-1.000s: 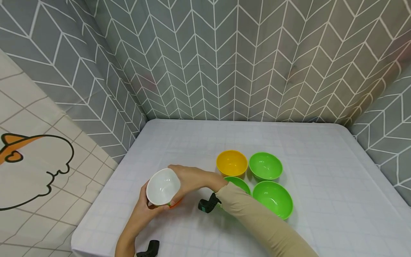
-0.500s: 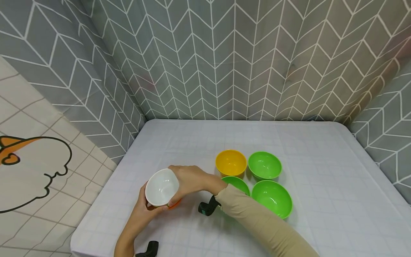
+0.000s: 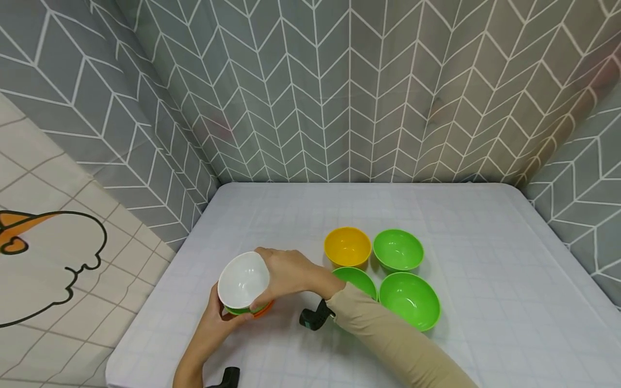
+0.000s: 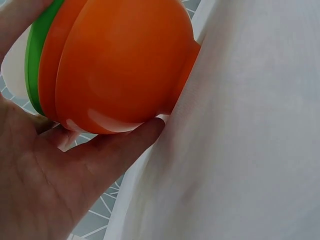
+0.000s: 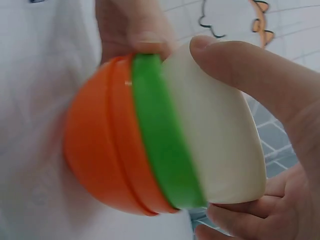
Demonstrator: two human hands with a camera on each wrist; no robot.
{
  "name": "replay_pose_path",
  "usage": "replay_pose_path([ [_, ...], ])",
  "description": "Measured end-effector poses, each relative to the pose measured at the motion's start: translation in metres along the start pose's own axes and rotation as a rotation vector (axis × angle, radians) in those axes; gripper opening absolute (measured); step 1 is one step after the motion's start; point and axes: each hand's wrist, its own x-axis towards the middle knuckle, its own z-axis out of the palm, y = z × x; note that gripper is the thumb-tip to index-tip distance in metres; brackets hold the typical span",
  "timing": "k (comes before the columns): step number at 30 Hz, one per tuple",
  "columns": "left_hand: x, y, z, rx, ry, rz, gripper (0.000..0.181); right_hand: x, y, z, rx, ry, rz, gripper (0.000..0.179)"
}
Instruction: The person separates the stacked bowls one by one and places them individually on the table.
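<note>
A white bowl [image 3: 243,280] is pinched by my right hand [image 3: 291,270] at its right side, with the thumb on the near side. In the right wrist view, much of its outer wall shows above the rim of a green bowl [image 5: 162,135]. That green bowl sits nested in an orange bowl [image 4: 120,65], whose foot meets the table in the left wrist view. My left hand [image 3: 213,318] holds this green and orange stack from the left, fingers around its side. Whether more than one orange bowl is nested there, I cannot tell.
Right of the hands stand a yellow bowl [image 3: 347,247], a far green bowl [image 3: 398,250], a near green bowl [image 3: 409,300], and another green bowl [image 3: 356,281] partly behind my right forearm. All rest on the white-covered table [image 3: 485,258]. A patterned curtain [image 3: 330,108] hangs behind.
My right hand has raised the white bowl slightly, and more of the green rim shows beneath it. My left hand stays at the stack. The whole view has shifted slightly.
</note>
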Motion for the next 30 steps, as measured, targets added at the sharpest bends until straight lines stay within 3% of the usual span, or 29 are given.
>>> replay_pose_path([
  [5, 0.001, 0.0, 0.002, 0.014, -0.005, -0.034, 0.1, -0.009, 0.002, -0.016, 0.033, 0.054, 0.018, 0.094],
  [18, 0.0, 0.0, 0.002, 0.03, 0.008, -0.008, 0.1, -0.057, 0.015, -0.07, 0.055, 0.207, 0.132, 0.095],
  [24, 0.0, 0.002, 0.002, 0.043, 0.008, -0.015, 0.101, -0.077, 0.027, -0.086, -0.009, 0.266, 0.199, 0.092],
  [30, 0.001, 0.002, 0.002, 0.053, 0.006, -0.019, 0.101, -0.095, 0.042, -0.093, 0.027, 0.296, 0.227, 0.089],
])
